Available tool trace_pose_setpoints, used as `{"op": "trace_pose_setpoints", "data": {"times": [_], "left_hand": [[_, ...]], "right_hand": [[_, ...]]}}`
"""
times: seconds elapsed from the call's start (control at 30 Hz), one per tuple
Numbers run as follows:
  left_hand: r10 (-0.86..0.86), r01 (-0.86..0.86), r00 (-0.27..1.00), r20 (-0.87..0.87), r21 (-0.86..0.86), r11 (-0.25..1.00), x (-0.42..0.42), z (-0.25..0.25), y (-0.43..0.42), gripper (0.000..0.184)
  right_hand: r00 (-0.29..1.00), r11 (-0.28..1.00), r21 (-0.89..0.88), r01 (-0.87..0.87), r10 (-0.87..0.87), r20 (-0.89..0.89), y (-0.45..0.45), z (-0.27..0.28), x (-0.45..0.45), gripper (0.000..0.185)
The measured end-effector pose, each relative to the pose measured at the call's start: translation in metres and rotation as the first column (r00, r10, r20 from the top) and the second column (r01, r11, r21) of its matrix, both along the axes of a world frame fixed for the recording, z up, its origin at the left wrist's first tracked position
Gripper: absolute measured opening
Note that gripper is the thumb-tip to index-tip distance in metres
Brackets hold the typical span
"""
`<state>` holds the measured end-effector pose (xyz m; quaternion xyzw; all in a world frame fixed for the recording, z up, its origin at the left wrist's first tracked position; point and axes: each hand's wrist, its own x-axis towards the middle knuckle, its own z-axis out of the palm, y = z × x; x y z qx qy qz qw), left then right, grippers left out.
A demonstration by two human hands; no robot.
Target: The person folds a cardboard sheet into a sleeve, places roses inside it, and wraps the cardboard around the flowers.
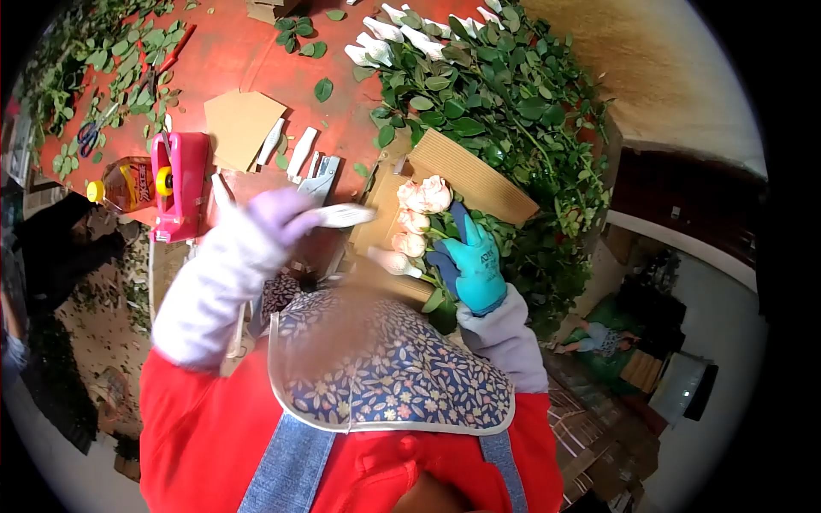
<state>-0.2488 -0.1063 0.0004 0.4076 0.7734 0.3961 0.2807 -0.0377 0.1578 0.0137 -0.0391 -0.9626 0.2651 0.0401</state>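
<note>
My left hand (278, 215), in a light purple glove, is closed on a white mesh sleeve (345, 215) whose tip points right. My right hand (476, 263), in a teal and dark blue glove, lies beside several pale pink roses (425, 196); its fingers are around their stems and leaves, partly hidden. The roses rest on a brown corrugated cardboard sheet (479, 181). Below them a mesh-covered bud (395, 261) lies near my right fingertips. A stapler (320, 178) sits on the red table just beyond my left hand.
On the red table (248, 51) are cardboard pieces (243, 128), white sleeves (302, 152), a pink tape dispenser (181, 184), a yellow-capped bottle (128, 185), scissors (88, 137) and loose leaves. Leafy stems (513, 111) with white-sleeved heads (402, 38) are piled at the right.
</note>
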Motion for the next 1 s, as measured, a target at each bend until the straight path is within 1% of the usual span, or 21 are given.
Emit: {"op": "trace_pose_setpoints", "data": {"times": [0.03, 0.1, 0.13, 0.2, 0.23, 0.27, 0.3, 0.37, 0.4, 0.43, 0.5, 0.53, 0.57, 0.6, 0.63, 0.77, 0.83, 0.87, 0.9, 0.93, 1.0], "left_hand": [[-0.018, 0.041, 0.996, 0.087, -0.262, 0.964, -0.007, 0.018, -0.025, 0.023], [-0.187, 0.236, 0.968, 0.164, -0.365, 0.901, -0.019, 0.034, -0.065, 0.022], [-0.253, 0.323, 0.942, 0.221, -0.391, 0.861, -0.023, 0.038, -0.078, 0.022], [-0.324, 0.418, 0.900, 0.291, -0.371, 0.829, -0.024, 0.037, -0.081, 0.022], [-0.342, 0.438, 0.889, 0.304, -0.343, 0.831, -0.022, 0.033, -0.077, 0.022], [-0.352, 0.445, 0.883, 0.311, -0.309, 0.841, -0.019, 0.027, -0.070, 0.022], [-0.345, 0.423, 0.893, 0.290, -0.275, 0.863, -0.014, 0.020, -0.061, 0.022], [-0.254, 0.270, 0.963, 0.095, -0.257, 0.928, 0.005, 0.003, -0.043, 0.022], [-0.220, 0.211, 0.975, -0.012, -0.245, 0.946, 0.016, -0.003, -0.033, 0.023], [-0.178, 0.148, 0.977, -0.118, -0.231, 0.962, 0.027, -0.009, -0.022, 0.025], [-0.269, 0.268, 0.963, -0.006, -0.028, 0.963, 0.029, 0.009, 0.023, 0.029], [-0.343, 0.342, 0.939, -0.034, -0.042, 0.939, 0.033, 0.001, 0.036, 0.031], [-0.417, 0.414, 0.907, -0.063, -0.060, 0.908, 0.036, -0.007, 0.047, 0.033], [-0.462, 0.464, 0.886, 0.052, -0.036, 0.885, 0.035, -0.006, 0.054, 0.032], [-0.485, 0.486, 0.874, 0.026, -0.052, 0.872, 0.037, -0.014, 0.058, 0.026], [-0.528, 0.527, 0.844, -0.092, -0.045, 0.849, 0.040, -0.018, 0.067, 0.022], [-0.535, 0.534, 0.836, -0.124, -0.043, 0.844, 0.040, -0.022, 0.071, 0.022], [-0.484, 0.495, 0.855, -0.185, 0.017, 0.869, 0.041, -0.026, 0.071, 0.023], [-0.424, 0.454, 0.872, -0.243, 0.081, 0.887, 0.041, -0.026, 0.071, 0.023], [-0.457, 0.469, 0.874, -0.166, 0.040, 0.882, 0.040, -0.025, 0.071, 0.026], [-0.430, 0.436, 0.885, -0.177, -0.009, 0.900, 0.035, -0.018, 0.059, 0.024]], "right_hand": [[1.000, 0.999, -0.039, 0.008, -0.007, 0.022, 0.001, 0.000, 0.002, 0.020], [0.999, 1.000, -0.028, 0.003, -0.002, 0.041, 0.004, 0.007, 0.000, 0.021], [0.999, 0.994, -0.108, 0.027, -0.024, 0.033, 0.005, 0.007, 0.000, 0.023], [0.995, 0.960, -0.267, 0.081, -0.061, 0.084, 0.004, 0.014, -0.002, 0.029], [0.998, 0.937, -0.344, 0.059, -0.053, 0.026, 0.005, 0.023, -0.007, 0.031], [0.995, 0.946, -0.321, 0.045, -0.012, 0.104, 0.008, 0.045, -0.010, 0.035], [0.993, 0.983, -0.182, -0.002, 0.023, 0.116, 0.015, 0.054, -0.008, 0.034], [0.994, 0.989, 0.146, 0.005, -0.021, 0.105, 0.004, 0.091, -0.013, 0.033], [0.999, 0.961, 0.276, 0.028, -0.033, 0.013, -0.003, 0.102, -0.014, 0.031], [1.000, 0.966, 0.258, -0.004, -0.002, 0.023, -0.005, 0.106, -0.010, 0.032], [0.955, 0.979, 0.101, -0.175, 0.144, 0.259, -0.005, 0.092, 0.010, 0.038], [0.977, 0.977, 0.104, -0.184, 0.171, 0.124, -0.016, 0.085, 0.009, 0.039], [0.915, 0.980, 0.054, -0.194, 0.160, 0.370, -0.019, 0.080, 0.004, 0.036], [0.898, 0.979, 0.067, -0.190, 0.147, 0.414, -0.024, 0.069, 0.004, 0.032], [0.879, 0.980, 0.072, -0.186, 0.133, 0.457, -0.026, 0.061, 0.004, 0.027], [0.875, 0.983, 0.034, -0.181, 0.145, 0.463, -0.024, 0.050, 0.001, 0.014], [0.897, 0.979, -0.152, -0.133, 0.184, 0.401, -0.017, 0.042, 0.001, 0.015], [0.849, 0.984, -0.151, -0.098, 0.162, 0.502, -0.013, 0.044, -0.003, 0.016], [0.850, 0.985, -0.150, -0.089, 0.154, 0.503, -0.014, 0.042, -0.004, 0.016], [0.856, 0.988, -0.110, -0.107, 0.147, 0.495, -0.016, 0.039, -0.005, 0.015], [0.844, 0.990, -0.086, -0.110, 0.139, 0.518, -0.015, 0.027, 0.003, 0.013]]}}
